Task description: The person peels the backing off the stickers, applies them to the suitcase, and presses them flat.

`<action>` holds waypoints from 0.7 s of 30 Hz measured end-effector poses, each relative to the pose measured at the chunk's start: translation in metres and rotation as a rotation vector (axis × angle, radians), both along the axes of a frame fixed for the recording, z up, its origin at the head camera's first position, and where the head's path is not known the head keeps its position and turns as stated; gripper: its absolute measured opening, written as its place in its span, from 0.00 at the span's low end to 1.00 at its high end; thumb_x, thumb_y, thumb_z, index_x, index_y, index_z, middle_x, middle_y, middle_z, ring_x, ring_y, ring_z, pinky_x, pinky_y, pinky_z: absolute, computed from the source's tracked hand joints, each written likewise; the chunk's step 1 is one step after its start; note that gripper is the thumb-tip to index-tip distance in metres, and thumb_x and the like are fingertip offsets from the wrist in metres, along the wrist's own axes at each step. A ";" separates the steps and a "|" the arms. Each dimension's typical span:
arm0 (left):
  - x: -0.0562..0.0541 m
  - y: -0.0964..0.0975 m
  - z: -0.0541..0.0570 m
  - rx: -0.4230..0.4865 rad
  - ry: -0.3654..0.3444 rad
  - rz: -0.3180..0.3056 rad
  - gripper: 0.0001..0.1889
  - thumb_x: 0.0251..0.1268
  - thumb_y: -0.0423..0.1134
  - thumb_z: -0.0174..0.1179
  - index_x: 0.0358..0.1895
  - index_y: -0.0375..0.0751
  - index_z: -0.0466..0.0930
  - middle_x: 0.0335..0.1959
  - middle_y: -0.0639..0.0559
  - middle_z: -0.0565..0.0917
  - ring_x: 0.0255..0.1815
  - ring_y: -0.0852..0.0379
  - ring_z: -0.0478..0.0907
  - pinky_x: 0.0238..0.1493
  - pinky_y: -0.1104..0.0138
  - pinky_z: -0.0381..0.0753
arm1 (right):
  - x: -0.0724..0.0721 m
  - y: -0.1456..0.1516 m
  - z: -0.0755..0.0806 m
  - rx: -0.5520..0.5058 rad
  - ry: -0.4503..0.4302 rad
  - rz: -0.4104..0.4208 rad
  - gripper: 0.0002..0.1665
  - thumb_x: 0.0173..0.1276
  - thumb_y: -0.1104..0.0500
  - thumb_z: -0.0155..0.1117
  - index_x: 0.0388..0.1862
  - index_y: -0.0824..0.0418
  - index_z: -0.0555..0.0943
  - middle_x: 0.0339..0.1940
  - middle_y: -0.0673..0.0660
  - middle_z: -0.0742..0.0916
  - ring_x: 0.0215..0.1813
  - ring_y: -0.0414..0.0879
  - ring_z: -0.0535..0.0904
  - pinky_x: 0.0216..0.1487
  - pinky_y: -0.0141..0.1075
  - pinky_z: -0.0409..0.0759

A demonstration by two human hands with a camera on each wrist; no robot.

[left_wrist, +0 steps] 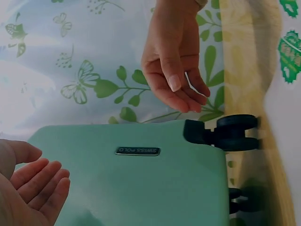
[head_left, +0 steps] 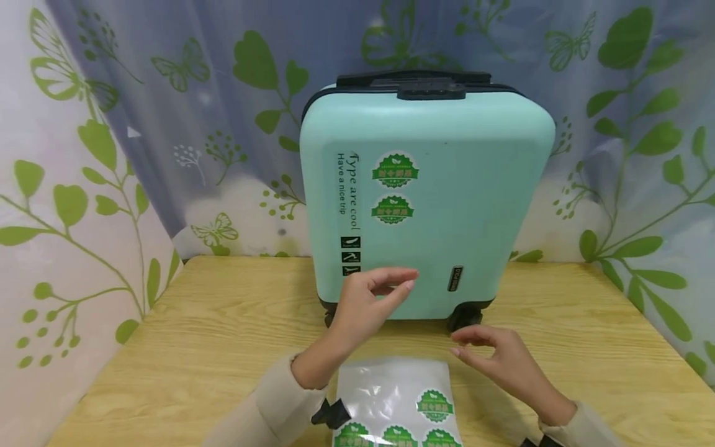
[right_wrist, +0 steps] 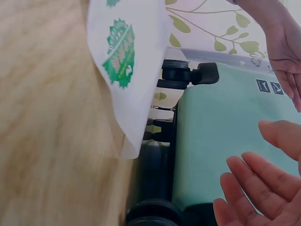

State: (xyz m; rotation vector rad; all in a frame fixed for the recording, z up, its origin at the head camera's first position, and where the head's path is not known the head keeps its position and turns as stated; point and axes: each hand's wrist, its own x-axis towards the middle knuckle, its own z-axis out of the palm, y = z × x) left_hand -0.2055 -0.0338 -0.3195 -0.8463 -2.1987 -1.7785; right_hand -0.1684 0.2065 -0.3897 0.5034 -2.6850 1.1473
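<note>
A mint-green suitcase (head_left: 475,186) stands upright on the table, with two round green stickers on its front, an upper sticker (head_left: 395,170) and a lower sticker (head_left: 393,210). My left hand (head_left: 365,304) hovers before the suitcase's lower part, fingers loosely bent, holding nothing. To the right, by the black wheel (head_left: 465,316), my right hand (head_left: 505,359) hangs in the air with relaxed fingers and nothing between them. Below and between the hands lies a glossy sticker sheet (head_left: 385,375), its upper part bare, with several green stickers (head_left: 434,405) near the bottom edge of the view.
The wooden table (head_left: 234,335) spreads out on both sides of the suitcase. Behind it hangs a curtain (head_left: 223,124) printed with leaves and butterflies. A black handle (head_left: 431,92) tops the suitcase, and a small nameplate (head_left: 455,279) sits low on its front.
</note>
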 end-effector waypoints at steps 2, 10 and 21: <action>0.001 -0.001 -0.004 0.000 -0.004 0.000 0.10 0.64 0.38 0.60 0.47 0.42 0.84 0.44 0.51 0.86 0.42 0.60 0.82 0.44 0.68 0.80 | 0.002 0.001 -0.001 0.008 -0.010 -0.005 0.11 0.61 0.55 0.68 0.41 0.56 0.84 0.39 0.50 0.87 0.41 0.44 0.83 0.43 0.48 0.81; 0.007 -0.007 -0.018 0.008 -0.113 -0.059 0.11 0.64 0.36 0.60 0.48 0.38 0.83 0.46 0.43 0.85 0.43 0.52 0.82 0.43 0.67 0.80 | 0.006 0.004 -0.008 0.000 -0.089 0.011 0.13 0.60 0.55 0.69 0.42 0.60 0.84 0.40 0.50 0.87 0.43 0.44 0.82 0.45 0.43 0.81; 0.015 -0.002 -0.056 -0.060 -0.203 -0.082 0.11 0.63 0.36 0.61 0.46 0.39 0.84 0.44 0.50 0.86 0.41 0.60 0.82 0.43 0.71 0.80 | 0.004 0.009 -0.021 -0.102 -0.278 0.134 0.18 0.60 0.57 0.69 0.45 0.68 0.81 0.43 0.59 0.86 0.44 0.48 0.82 0.43 0.34 0.79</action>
